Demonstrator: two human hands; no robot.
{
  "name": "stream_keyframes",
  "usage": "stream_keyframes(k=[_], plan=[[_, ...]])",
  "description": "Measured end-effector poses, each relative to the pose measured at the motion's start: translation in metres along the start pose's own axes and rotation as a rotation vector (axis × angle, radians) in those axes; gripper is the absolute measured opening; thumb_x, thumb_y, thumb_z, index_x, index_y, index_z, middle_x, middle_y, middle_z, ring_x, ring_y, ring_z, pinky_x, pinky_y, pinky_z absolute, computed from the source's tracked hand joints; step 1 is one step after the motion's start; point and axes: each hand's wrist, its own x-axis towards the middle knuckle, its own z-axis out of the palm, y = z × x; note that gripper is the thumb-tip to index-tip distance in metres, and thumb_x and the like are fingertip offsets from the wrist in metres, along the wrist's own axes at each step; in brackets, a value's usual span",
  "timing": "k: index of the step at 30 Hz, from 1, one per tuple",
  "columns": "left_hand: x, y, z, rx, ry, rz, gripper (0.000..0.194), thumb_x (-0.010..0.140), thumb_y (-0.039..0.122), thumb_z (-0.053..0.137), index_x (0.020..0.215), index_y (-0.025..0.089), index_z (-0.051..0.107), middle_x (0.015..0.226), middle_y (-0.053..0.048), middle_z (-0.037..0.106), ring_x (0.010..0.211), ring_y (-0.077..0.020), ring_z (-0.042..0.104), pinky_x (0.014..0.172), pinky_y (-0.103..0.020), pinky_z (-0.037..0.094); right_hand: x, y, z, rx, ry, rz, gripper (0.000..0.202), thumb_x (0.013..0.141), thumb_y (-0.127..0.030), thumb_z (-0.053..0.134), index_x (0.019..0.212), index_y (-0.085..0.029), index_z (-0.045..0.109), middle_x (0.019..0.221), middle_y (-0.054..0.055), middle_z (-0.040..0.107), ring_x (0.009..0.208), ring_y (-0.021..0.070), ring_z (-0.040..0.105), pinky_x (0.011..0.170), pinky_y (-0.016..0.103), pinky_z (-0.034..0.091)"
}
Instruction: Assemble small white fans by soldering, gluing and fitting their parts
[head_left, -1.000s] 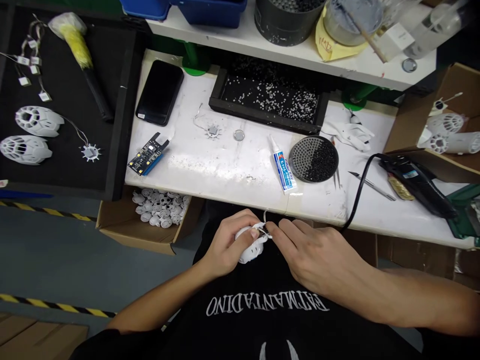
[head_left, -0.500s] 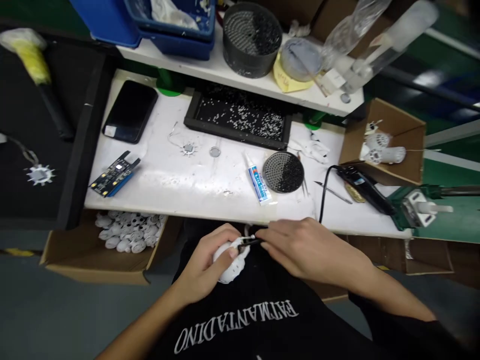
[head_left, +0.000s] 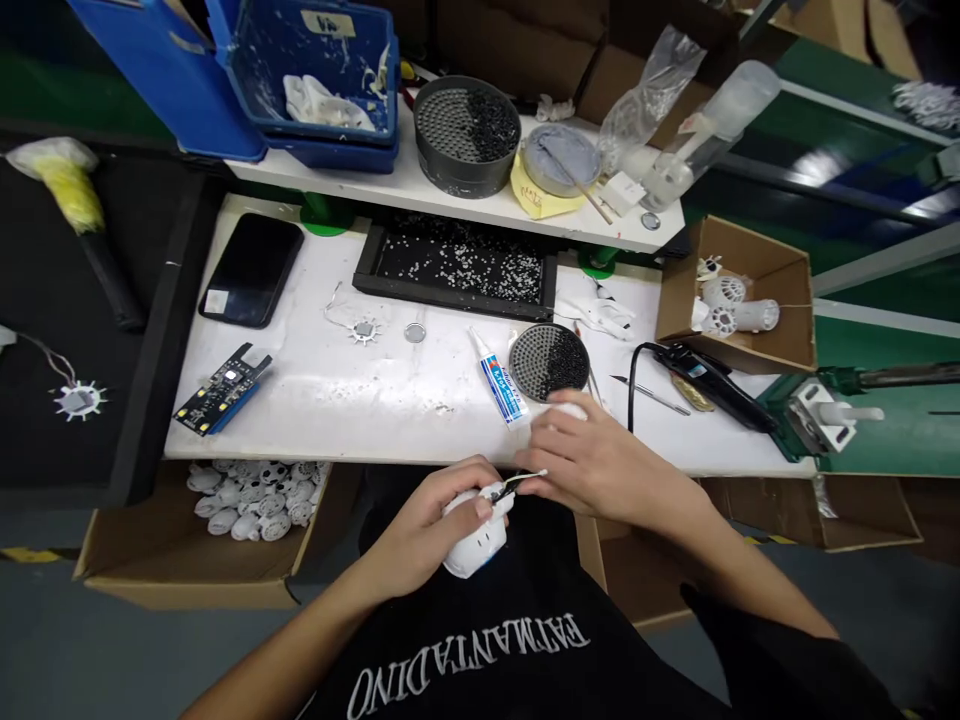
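One white worktable (head_left: 382, 410) spanned mid-frame. The right hand (head_left: 592, 460), right of lower centre, had its fingers curled around one white piece (head_left: 571, 411), mostly hidden. The left hand (head_left: 431, 525), at lower centre, was clamped around one white shell (head_left: 475, 552), its thumb on the shell's upper edge. One dark phone (head_left: 251, 270) lay at centre left; one round perforated dish (head_left: 529, 362) and one glue tube (head_left: 501, 390) lay right of centre. One thin wire (head_left: 527, 477) stuck out from the shell, its tip near the right fingers; whether they touched it I could not tell.
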Motion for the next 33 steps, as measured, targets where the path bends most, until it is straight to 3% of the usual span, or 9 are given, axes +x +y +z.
stream_keyframes(k=[2,4,11,18,20,23,27,31,33], plan=[[-0.002,0.003,0.000,0.014,0.002,0.005,0.036,0.104,0.046,0.058,0.096,0.015,0.074,0.095,-0.006,0.061,0.082,-0.0165,0.058,0.071,-0.028,0.041,0.002,0.000,0.001,0.036,-0.059,-0.055,0.021,0.110,-0.032,0.055,0.096,-0.018,0.063,0.084,0.002,0.064,0.077,0.0183,0.056,0.069,0.035,0.042],[-0.005,0.002,-0.001,0.020,0.007,0.007,0.035,0.105,0.045,0.058,0.097,0.015,0.074,0.096,-0.006,0.061,0.084,-0.0169,0.058,0.072,-0.028,0.042,0.000,0.000,-0.001,0.055,-0.083,-0.048,0.020,0.111,-0.029,0.052,0.100,-0.017,0.064,0.083,0.002,0.062,0.073,0.0176,0.052,0.059,0.035,0.033],[-0.007,-0.003,-0.004,0.098,0.017,0.053,0.030,0.104,0.042,0.061,0.096,0.015,0.072,0.095,-0.005,0.060,0.084,-0.0164,0.056,0.077,-0.030,0.041,0.003,-0.001,-0.014,0.077,-0.141,-0.091,0.019,0.110,-0.027,0.056,0.125,-0.017,0.064,0.089,0.001,0.065,0.074,0.0163,0.053,0.059,0.035,0.033],[-0.012,-0.008,-0.007,0.108,0.071,0.050,0.031,0.104,0.043,0.059,0.099,0.015,0.072,0.097,-0.006,0.060,0.088,-0.0187,0.056,0.079,-0.031,0.041,0.001,0.005,-0.023,0.073,-0.135,-0.041,0.021,0.112,-0.028,0.052,0.118,-0.018,0.069,0.085,0.001,0.066,0.070,0.0147,0.059,0.060,0.031,0.037],[-0.013,-0.009,-0.009,0.100,0.097,0.032,0.031,0.105,0.044,0.058,0.099,0.016,0.071,0.099,-0.006,0.060,0.089,-0.0191,0.056,0.080,-0.031,0.041,-0.008,0.019,-0.027,0.058,-0.135,0.089,0.024,0.112,-0.031,0.051,0.122,-0.021,0.070,0.091,0.002,0.071,0.075,0.0154,0.065,0.064,0.030,0.042],[-0.010,-0.008,-0.011,0.068,0.166,-0.004,0.031,0.107,0.045,0.055,0.100,0.017,0.068,0.101,-0.005,0.058,0.089,-0.0188,0.055,0.078,-0.030,0.040,-0.025,0.056,-0.027,-0.109,-0.008,0.482,0.030,0.111,-0.036,0.051,0.126,-0.022,0.073,0.106,0.008,0.076,0.089,0.0231,0.073,0.073,0.035,0.050],[-0.001,-0.005,-0.007,0.027,0.254,0.021,0.029,0.107,0.045,0.055,0.102,0.019,0.066,0.101,-0.003,0.055,0.088,-0.0173,0.051,0.076,-0.027,0.038,-0.033,0.087,-0.016,-0.282,0.213,0.829,0.042,0.109,-0.041,0.052,0.133,-0.014,0.072,0.114,0.019,0.075,0.107,0.0382,0.071,0.091,0.054,0.057],[0.008,-0.008,-0.001,-0.166,0.302,-0.027,0.027,0.107,0.046,0.056,0.104,0.021,0.064,0.093,0.000,0.054,0.083,-0.0153,0.048,0.075,-0.025,0.039,-0.012,0.039,-0.004,0.030,0.432,0.642,0.056,0.103,-0.041,0.065,0.156,-0.025,0.052,0.138,0.017,0.066,0.130,0.0381,0.061,0.109,0.063,0.053],[0.011,-0.009,0.001,-0.186,0.340,-0.042,0.026,0.106,0.046,0.057,0.103,0.021,0.064,0.090,0.000,0.055,0.084,-0.0148,0.048,0.077,-0.025,0.040,0.002,-0.002,0.006,0.437,0.297,0.443,0.081,0.093,-0.047,0.080,0.162,-0.032,0.040,0.154,0.014,0.055,0.139,0.0359,0.056,0.106,0.055,0.060]])
